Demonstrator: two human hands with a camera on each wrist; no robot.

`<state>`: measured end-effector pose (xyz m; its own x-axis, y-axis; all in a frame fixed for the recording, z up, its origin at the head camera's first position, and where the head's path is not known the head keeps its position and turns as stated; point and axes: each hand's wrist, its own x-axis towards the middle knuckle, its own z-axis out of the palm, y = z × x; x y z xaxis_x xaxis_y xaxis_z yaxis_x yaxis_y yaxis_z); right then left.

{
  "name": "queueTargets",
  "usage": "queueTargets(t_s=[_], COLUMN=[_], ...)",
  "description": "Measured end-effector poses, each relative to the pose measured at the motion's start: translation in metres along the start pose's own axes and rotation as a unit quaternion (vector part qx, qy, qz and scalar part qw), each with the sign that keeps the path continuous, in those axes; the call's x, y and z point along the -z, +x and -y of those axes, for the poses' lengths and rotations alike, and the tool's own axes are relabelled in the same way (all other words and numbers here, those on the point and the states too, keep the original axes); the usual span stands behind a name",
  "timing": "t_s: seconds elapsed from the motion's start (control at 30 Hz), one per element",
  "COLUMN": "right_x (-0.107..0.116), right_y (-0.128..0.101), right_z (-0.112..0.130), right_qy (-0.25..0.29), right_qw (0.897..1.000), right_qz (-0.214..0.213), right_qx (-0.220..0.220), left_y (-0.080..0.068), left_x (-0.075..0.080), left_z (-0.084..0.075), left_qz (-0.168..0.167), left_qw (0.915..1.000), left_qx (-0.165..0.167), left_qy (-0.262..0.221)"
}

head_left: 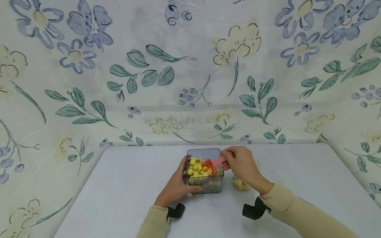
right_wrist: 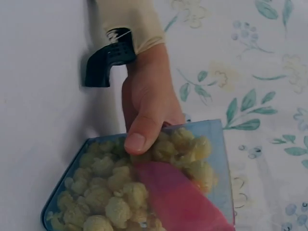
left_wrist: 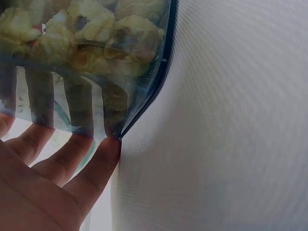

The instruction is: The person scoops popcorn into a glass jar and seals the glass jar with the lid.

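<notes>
So you're mid-scoop here: your right hand [head_left: 242, 165] is pinching the handle of the pink scoop [head_left: 212, 164] between thumb and fingers, with the bowl end dug into the yellow popcorn [head_left: 198, 168] in the clear square container [head_left: 205, 185], which sits dead centre on the desk [head_left: 119, 185], close to you. Your left hand [head_left: 175, 186] is wrapped round the container's 9 o'clock side, thumb over the rim and fingers [left_wrist: 77, 159] spread flat along the wall, so it's braced nicely. I'd say the next move wants a slow lift with the scoop kept level, since the pieces look light and heaped. There's a small pile of popcorn [head_left: 241, 185] already on the desk at the container's 3 o'clock, right under your right wrist, so watch your sleeve there. Loads of bare desk at 9 and 3 o'clock; the flowered backdrop [head_left: 190, 66] closes things off at 12.
</notes>
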<state>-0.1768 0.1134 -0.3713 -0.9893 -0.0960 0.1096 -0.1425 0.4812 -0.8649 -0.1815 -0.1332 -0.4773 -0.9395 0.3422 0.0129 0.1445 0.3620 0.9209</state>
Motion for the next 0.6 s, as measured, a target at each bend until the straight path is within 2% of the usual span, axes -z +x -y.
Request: queueTargets(t_s=[0.43,0.6], right_x=[-0.013,-0.013], right_y=[-0.003,0.0], right_z=[0.0,-0.003], right_qy=[0.025,0.049], right_qw=[1.0,0.999], right_qz=[-0.012,-0.019], right_qx=[0.003,-0.016], left_y=[-0.001,-0.001], left_x=[-0.001,-0.002], left_z=[-0.001,-0.001], left_qz=[-0.001,-0.004], left_qw=[1.0,1.0], left_qx=[-0.005,-0.003], left_qy=[-0.004,-0.003])
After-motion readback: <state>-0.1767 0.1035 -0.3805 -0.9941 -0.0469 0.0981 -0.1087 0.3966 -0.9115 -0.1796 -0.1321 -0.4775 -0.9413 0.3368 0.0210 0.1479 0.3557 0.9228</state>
